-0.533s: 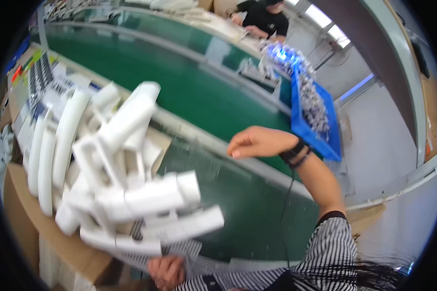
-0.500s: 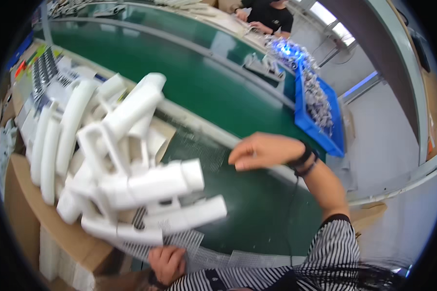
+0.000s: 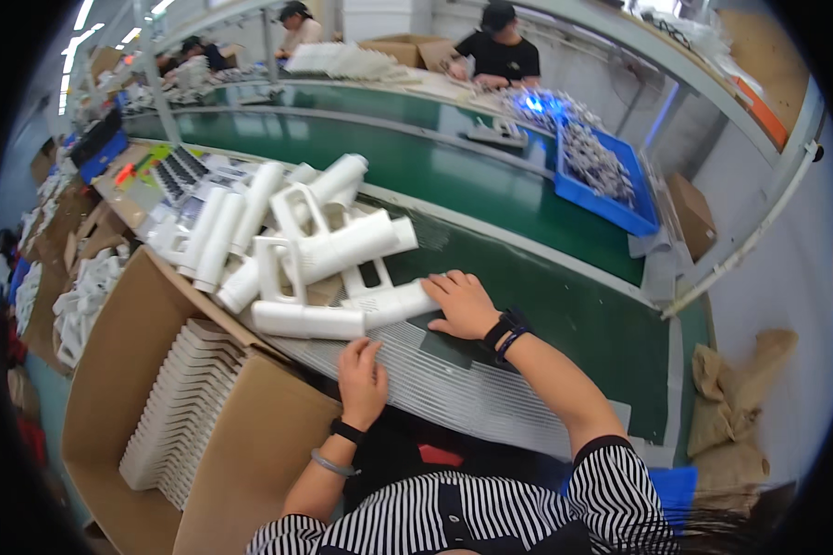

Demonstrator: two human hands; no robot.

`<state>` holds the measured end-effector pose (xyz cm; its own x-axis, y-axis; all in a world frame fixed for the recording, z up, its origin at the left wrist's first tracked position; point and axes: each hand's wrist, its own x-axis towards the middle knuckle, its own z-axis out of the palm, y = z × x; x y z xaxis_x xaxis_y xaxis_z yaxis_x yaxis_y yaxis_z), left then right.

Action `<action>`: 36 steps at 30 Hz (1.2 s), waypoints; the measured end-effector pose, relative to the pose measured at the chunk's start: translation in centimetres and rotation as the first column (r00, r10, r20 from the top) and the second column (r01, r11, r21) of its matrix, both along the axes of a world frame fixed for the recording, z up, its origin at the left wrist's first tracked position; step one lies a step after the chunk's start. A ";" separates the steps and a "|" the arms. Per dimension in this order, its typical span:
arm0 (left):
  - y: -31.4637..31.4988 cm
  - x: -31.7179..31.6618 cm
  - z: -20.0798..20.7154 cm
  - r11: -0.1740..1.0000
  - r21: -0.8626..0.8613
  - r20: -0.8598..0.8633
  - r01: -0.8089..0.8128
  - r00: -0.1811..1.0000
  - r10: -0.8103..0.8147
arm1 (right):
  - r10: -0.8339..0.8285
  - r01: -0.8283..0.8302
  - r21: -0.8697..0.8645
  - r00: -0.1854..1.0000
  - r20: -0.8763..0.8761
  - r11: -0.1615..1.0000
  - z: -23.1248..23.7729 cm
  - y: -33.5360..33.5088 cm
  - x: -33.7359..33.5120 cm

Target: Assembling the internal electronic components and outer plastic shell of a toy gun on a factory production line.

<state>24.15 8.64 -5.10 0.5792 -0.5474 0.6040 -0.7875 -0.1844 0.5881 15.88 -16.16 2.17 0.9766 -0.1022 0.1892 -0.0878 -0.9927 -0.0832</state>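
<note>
A pile of white plastic housings [image 3: 333, 254], tube-shaped with frame-like handles, lies on the left part of the bench. My right hand [image 3: 466, 305] is closed over the right end of one white tubular housing [image 3: 393, 303] at the pile's near side, fingers on top and thumb at the near edge. My left hand [image 3: 363, 384] is just in front of another white housing [image 3: 310, 319], fingers loosely bent and apart, with nothing seen in them. Whether its fingertips touch that housing I cannot tell. Ribbed clear sheeting [image 3: 463, 398] lies along the bench's near edge.
An open cardboard box [image 3: 222, 435] with stacked white parts stands at the near left. Beyond the bench runs a green conveyor [image 3: 416, 157]. A blue tray [image 3: 648, 222] full of small parts sits at the right. Across the conveyor, a person [image 3: 504, 55] works.
My right hand has moved left and down onto the end of a white housing. My left hand has come up toward the pile. The head view has shifted, showing more of the box and room.
</note>
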 end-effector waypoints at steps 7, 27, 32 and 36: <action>0.8 0.2 -0.3 0.998 0.064 -0.018 -0.023 1.000 0.024 | -0.075 0.079 0.026 0.989 -0.126 0.997 -1.8 -1.7 1.1; -7.5 -12.4 7.9 0.483 -0.159 -0.553 0.861 0.328 -0.766 | -0.015 0.236 0.891 0.965 -0.263 -0.388 9.0 -3.9 -31.5; -9.8 -13.2 0.7 0.615 0.176 -0.526 0.768 0.602 -0.601 | -0.700 0.408 0.907 0.679 -0.221 0.109 5.1 1.2 -40.2; -9.6 -11.5 0.7 0.622 0.198 -0.556 0.758 0.609 -0.565 | -0.879 0.362 0.932 0.452 -0.151 0.027 10.5 14.1 -51.9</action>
<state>12.70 -1.00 -4.36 0.0797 -0.9952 0.0570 -0.4820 0.0116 0.8761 -36.05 -2.03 12.69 0.2503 -0.9513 -0.1798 -0.3311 0.0904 -0.9392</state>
